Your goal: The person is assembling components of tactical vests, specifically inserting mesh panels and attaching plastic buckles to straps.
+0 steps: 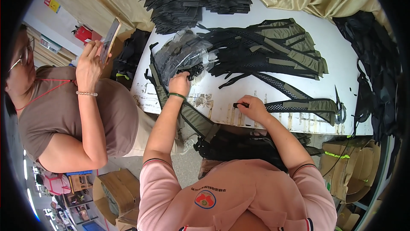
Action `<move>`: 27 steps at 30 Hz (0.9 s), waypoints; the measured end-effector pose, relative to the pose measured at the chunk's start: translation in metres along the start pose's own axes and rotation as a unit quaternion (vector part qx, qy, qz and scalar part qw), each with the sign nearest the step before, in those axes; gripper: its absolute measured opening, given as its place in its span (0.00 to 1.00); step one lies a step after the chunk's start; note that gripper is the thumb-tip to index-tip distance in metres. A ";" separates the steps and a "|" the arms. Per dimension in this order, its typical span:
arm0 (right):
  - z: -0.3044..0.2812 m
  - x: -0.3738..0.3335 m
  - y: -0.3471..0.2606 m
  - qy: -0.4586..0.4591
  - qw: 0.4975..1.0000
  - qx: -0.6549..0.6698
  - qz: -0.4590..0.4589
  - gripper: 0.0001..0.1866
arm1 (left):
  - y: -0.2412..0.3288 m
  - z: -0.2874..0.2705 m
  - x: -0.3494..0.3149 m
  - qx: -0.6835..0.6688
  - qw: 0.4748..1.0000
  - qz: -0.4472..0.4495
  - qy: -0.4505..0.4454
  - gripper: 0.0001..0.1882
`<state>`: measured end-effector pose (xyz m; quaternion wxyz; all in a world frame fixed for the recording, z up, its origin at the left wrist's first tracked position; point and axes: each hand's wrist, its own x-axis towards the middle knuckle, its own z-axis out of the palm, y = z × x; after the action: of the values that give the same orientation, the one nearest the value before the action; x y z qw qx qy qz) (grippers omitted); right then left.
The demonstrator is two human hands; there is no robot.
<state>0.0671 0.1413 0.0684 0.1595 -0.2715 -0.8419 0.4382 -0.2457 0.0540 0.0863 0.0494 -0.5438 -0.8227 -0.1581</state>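
A clear plastic bag (177,51) holding small black plastic pieces (195,72) lies on the left part of the white table. At the bag's opening is my left hand (180,84), its fingers curled against the black pieces; what they grip is hidden. Nearer the table's front edge, my right hand (254,108) pinches a short black strap end (240,105). From behind that hand a black mesh and olive-green shoulder strap (301,105) runs right. Another olive-green strap (198,120) hangs over the front edge, beneath my left forearm.
Several green and black straps (277,47) are heaped across the table's middle. Stacks of black pieces (183,4) stand at the back. Scissors (340,112) lie at the right edge. On the left a person (81,115) holds up a phone (110,39). Cardboard boxes (117,192) stand below.
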 end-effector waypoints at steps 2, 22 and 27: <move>-0.001 0.002 0.003 0.014 0.997 0.078 0.025 0.07 | 0.003 -0.003 -0.002 -0.005 0.997 0.015 0.081 0.11; -0.037 -0.030 -0.055 -0.044 0.869 0.471 0.143 0.06 | 0.159 -0.008 -0.075 -0.794 0.575 -0.123 -0.152 0.05; -0.042 -0.032 -0.063 -0.020 0.864 0.485 0.138 0.06 | 0.171 -0.015 -0.078 -0.767 0.617 -0.116 -0.133 0.06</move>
<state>0.0937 0.1199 0.1433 0.1918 -0.2642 -0.4806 0.8139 -0.0603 0.0424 0.1159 -0.5144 -0.2991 -0.4554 -0.6622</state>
